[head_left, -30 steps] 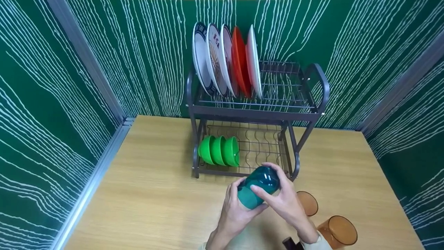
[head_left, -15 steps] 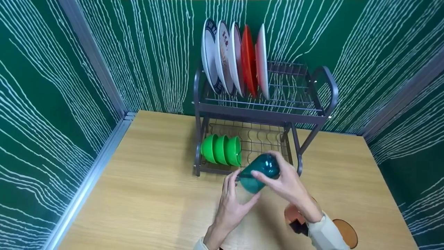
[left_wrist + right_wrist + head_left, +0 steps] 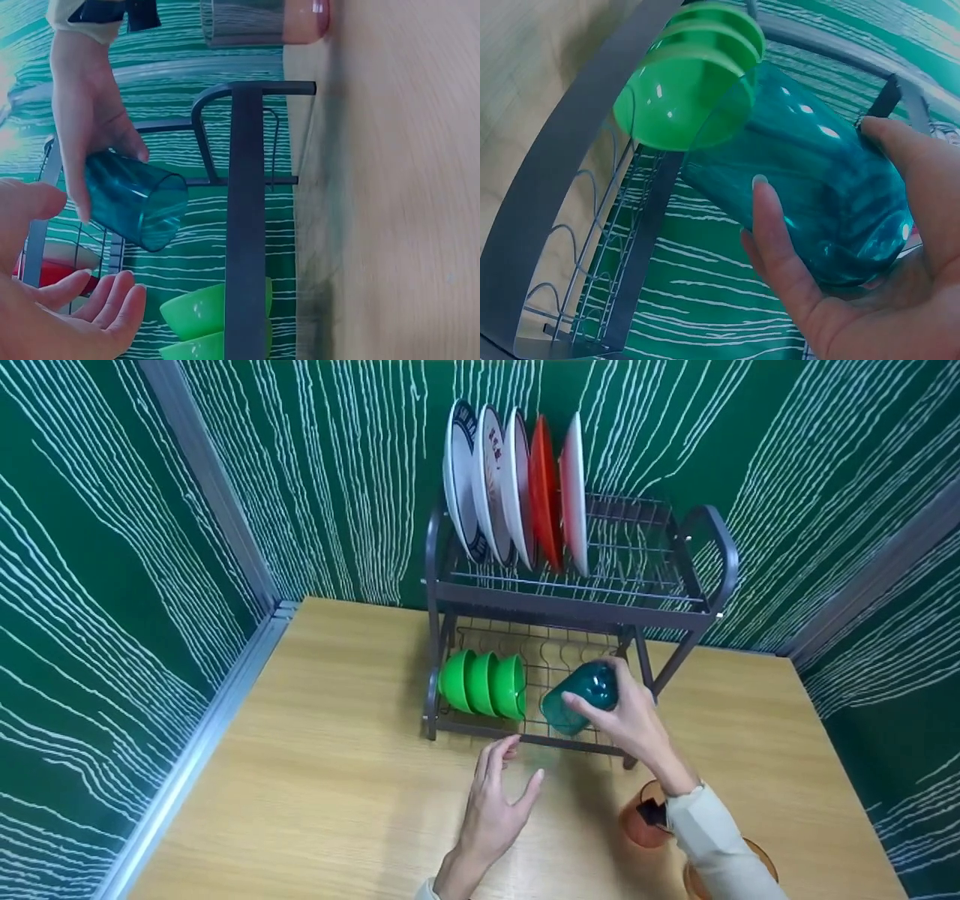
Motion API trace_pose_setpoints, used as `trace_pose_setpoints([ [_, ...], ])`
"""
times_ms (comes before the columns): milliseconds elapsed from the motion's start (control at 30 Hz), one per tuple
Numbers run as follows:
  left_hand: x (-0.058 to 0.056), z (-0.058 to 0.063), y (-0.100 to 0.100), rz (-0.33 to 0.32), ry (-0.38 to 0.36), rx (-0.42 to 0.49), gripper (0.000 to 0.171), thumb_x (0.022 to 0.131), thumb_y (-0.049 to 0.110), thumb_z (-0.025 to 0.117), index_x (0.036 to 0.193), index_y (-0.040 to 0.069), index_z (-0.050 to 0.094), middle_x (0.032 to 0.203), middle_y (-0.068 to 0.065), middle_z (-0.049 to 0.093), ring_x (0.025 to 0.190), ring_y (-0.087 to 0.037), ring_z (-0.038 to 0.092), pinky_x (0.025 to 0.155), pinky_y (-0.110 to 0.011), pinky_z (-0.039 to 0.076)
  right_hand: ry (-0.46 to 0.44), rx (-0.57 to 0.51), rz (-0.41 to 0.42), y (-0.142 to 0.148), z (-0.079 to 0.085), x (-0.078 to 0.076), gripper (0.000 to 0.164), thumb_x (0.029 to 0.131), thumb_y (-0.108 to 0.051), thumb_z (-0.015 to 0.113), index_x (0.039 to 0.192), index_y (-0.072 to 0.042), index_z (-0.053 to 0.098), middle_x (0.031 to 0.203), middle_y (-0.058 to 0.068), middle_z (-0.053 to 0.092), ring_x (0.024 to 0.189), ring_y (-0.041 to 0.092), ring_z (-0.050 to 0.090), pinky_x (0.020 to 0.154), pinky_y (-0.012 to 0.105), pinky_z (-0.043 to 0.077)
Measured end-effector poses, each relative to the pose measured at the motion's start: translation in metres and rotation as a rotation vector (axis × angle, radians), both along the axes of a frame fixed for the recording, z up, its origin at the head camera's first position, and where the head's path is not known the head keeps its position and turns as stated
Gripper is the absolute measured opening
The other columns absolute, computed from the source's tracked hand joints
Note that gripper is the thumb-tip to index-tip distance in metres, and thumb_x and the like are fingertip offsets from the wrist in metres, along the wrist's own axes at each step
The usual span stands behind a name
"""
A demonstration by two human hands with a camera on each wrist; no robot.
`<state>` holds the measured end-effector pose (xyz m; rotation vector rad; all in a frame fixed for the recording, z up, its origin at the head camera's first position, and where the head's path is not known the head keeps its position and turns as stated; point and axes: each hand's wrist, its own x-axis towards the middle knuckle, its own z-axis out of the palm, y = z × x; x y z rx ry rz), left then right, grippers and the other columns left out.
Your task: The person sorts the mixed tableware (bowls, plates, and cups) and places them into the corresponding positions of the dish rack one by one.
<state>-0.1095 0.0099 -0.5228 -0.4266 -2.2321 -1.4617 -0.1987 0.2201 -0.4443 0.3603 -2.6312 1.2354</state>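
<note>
A clear teal cup (image 3: 581, 697) is gripped by my right hand (image 3: 626, 716) around its base end, tilted with its mouth toward the lower left. It is over the front of the lower tier of a dark dish rack (image 3: 570, 607). In the right wrist view, thumb and fingers wrap the teal cup (image 3: 802, 172). My left hand (image 3: 491, 810) is apart from the cup, in front of the rack, fingers loosely bent and holding nothing. Several green bowls (image 3: 481, 684) stand on edge at the lower tier's left, beside the cup.
Several plates (image 3: 491, 487), white and red, stand upright on the upper tier's left. An orange cup (image 3: 643, 817) is on the wooden table (image 3: 300, 750) below my right forearm. A second orange cup (image 3: 759, 859) is partly hidden by the sleeve.
The left hand has let go of the teal cup and stays back, lower down. My right hand has carried the cup forward and up, over the lower tier.
</note>
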Motion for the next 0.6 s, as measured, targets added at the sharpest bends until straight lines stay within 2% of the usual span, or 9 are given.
trace_pose_setpoints([
  [200, 0.002, -0.003, -0.006, -0.007, 0.015, 0.004, 0.042, 0.089, 0.020, 0.067, 0.127, 0.015, 0.052, 0.118, 0.003, 0.052, 0.105, -0.011, 0.051, 0.089, -0.030, 0.049, -0.006, 0.025, -0.012, 0.000, 0.000, -0.016, 0.078, 0.079, -0.051, 0.071, 0.137, -0.014, 0.035, 0.128, 0.013, 0.054, 0.110, 0.033, 0.058, 0.082, 0.050, 0.053],
  [300, 0.003, -0.004, -0.009, -0.008, 0.022, 0.009, 0.037, 0.088, 0.020, 0.068, 0.123, 0.016, 0.055, 0.114, 0.007, 0.055, 0.100, -0.009, 0.054, 0.085, -0.029, 0.050, -0.035, 0.050, -0.029, 0.001, 0.002, -0.023, 0.083, 0.079, -0.054, 0.069, 0.140, -0.014, 0.031, 0.131, 0.016, 0.052, 0.111, 0.036, 0.057, 0.084, 0.051, 0.052],
  [400, 0.004, -0.007, -0.010, -0.015, 0.046, 0.009, 0.033, 0.089, 0.020, 0.067, 0.120, 0.013, 0.057, 0.109, 0.007, 0.058, 0.095, -0.011, 0.056, 0.081, -0.029, 0.051, -0.071, 0.071, -0.044, 0.001, 0.003, -0.031, 0.086, 0.080, -0.058, 0.066, 0.144, -0.018, 0.025, 0.135, 0.017, 0.047, 0.115, 0.038, 0.054, 0.087, 0.053, 0.050],
  [533, 0.008, -0.012, -0.010, -0.034, 0.026, 0.010, 0.030, 0.089, 0.017, 0.066, 0.118, 0.012, 0.058, 0.104, 0.006, 0.059, 0.092, -0.013, 0.058, 0.078, -0.029, 0.052, -0.103, 0.079, -0.034, 0.000, 0.003, -0.043, 0.081, 0.081, -0.057, 0.065, 0.142, -0.022, 0.024, 0.137, 0.017, 0.045, 0.117, 0.038, 0.051, 0.089, 0.057, 0.047],
  [600, 0.010, -0.014, -0.010, -0.047, -0.002, 0.010, 0.029, 0.089, 0.015, 0.067, 0.117, 0.012, 0.058, 0.102, 0.006, 0.059, 0.092, -0.014, 0.058, 0.078, -0.027, 0.052, -0.096, 0.091, -0.024, -0.001, 0.003, -0.050, 0.079, 0.082, -0.056, 0.065, 0.140, -0.021, 0.025, 0.135, 0.017, 0.045, 0.117, 0.038, 0.051, 0.090, 0.058, 0.047],
])
